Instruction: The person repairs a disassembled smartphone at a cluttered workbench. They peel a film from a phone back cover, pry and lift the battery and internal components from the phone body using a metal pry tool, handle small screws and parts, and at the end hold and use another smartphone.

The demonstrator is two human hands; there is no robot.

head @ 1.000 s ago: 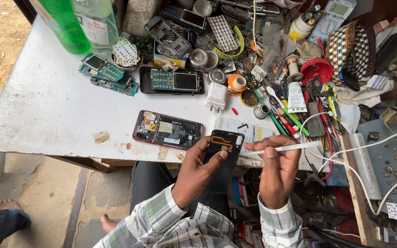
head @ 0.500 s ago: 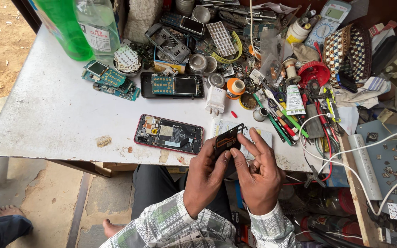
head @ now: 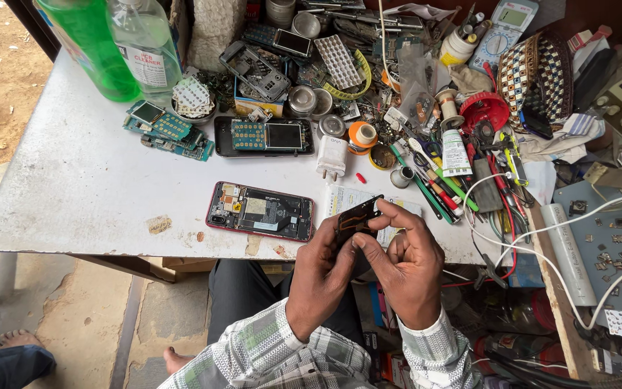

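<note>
While gripped by both, black phone part (head: 358,218) between left hand (head: 323,277) and right hand (head: 406,266), beside opened phone (head: 260,210)

An opened phone with a red rim (head: 260,211) is laid on the white surface (head: 73,180), a green bottle (head: 91,43) and a clear bottle (head: 145,47) are seen at upper left, and a white charger (head: 331,157) is set mid-frame.
</note>
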